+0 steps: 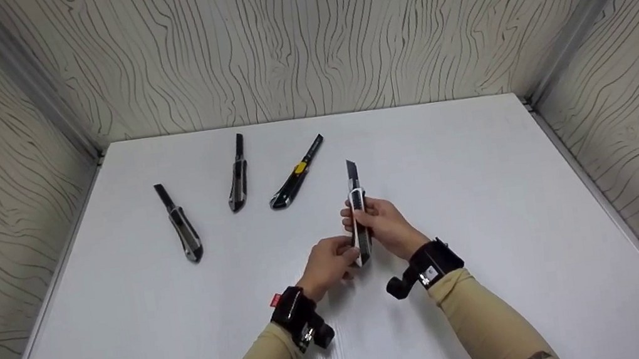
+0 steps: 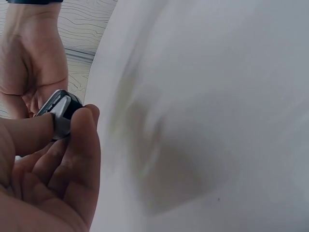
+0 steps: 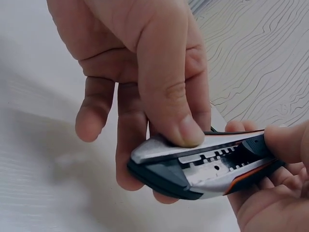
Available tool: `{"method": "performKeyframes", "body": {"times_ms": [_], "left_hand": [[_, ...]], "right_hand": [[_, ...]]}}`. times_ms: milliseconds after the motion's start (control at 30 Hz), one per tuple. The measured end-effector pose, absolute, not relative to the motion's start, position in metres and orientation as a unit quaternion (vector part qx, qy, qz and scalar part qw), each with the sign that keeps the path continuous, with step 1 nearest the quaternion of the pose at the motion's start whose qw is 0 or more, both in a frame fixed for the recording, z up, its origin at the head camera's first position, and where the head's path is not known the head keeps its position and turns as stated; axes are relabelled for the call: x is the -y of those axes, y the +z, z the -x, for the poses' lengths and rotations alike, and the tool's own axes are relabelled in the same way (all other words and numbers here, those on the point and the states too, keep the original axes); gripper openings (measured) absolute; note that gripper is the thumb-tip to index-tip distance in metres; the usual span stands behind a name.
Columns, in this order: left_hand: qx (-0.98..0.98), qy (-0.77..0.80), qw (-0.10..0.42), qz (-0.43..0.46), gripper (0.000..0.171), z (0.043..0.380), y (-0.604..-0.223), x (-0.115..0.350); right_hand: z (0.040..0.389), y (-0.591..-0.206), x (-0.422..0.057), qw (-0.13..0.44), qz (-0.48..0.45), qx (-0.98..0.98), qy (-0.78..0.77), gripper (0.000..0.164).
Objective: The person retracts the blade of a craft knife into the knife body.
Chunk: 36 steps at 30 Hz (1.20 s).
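Observation:
In the head view a silver-and-black utility knife [image 1: 359, 218] points away from me, its dark blade [image 1: 351, 169] out at the far end. My right hand [image 1: 388, 224] grips the middle of the handle. Its thumb [image 3: 289, 144] lies by the black slider in the right wrist view, where orange trim shows along the handle. My left hand [image 1: 326, 264] pinches the near end of the handle between thumb and fingers; the left wrist view shows this end of the knife [image 2: 62, 112] from close up. The blade is out of sight in both wrist views.
Three more utility knives lie on the white table [image 1: 484, 180] to the left: a grey-black one [image 1: 181, 225], a second grey-black one [image 1: 238, 179], and a black one with a yellow slider [image 1: 297, 176]. Wood-patterned panels [image 1: 286, 39] stand around the back and sides.

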<state>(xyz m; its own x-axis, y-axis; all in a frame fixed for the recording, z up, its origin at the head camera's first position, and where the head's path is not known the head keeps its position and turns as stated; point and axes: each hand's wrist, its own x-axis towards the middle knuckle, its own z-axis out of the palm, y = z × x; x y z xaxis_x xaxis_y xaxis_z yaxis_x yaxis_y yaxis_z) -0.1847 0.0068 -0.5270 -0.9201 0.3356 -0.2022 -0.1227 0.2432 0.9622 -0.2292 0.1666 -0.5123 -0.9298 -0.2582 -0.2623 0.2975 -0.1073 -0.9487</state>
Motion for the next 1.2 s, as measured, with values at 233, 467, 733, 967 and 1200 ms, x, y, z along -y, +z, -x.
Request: {"method": "performKeyframes", "body": {"times_ms": [233,467,733,967,1200], "left_hand": [[-0.755,0.630,0.171,-0.056,0.028,0.185,-0.527,-0.006],[-0.716,0.670,0.188,-0.048,0.031,0.179,-0.529,-0.008],[-0.687,0.696,0.204,-0.056,0.028,0.176,-0.531,-0.008],[-0.685,0.694,0.216,-0.052,0.029,0.176,-0.532,-0.008],[-0.696,0.685,0.212,-0.042,0.030,0.176,-0.533,-0.007]], "right_hand": [[0.227,-0.508,-0.161,0.164,-0.034,-0.669,-0.724,0.040],[0.228,-0.504,-0.157,0.136,-0.038,-0.676,-0.723,0.040],[0.226,-0.508,-0.155,0.162,-0.053,-0.644,-0.746,0.042],[0.226,-0.510,-0.154,0.167,-0.048,-0.642,-0.747,0.041],[0.224,-0.512,-0.154,0.169,-0.034,-0.648,-0.742,0.039]]}}
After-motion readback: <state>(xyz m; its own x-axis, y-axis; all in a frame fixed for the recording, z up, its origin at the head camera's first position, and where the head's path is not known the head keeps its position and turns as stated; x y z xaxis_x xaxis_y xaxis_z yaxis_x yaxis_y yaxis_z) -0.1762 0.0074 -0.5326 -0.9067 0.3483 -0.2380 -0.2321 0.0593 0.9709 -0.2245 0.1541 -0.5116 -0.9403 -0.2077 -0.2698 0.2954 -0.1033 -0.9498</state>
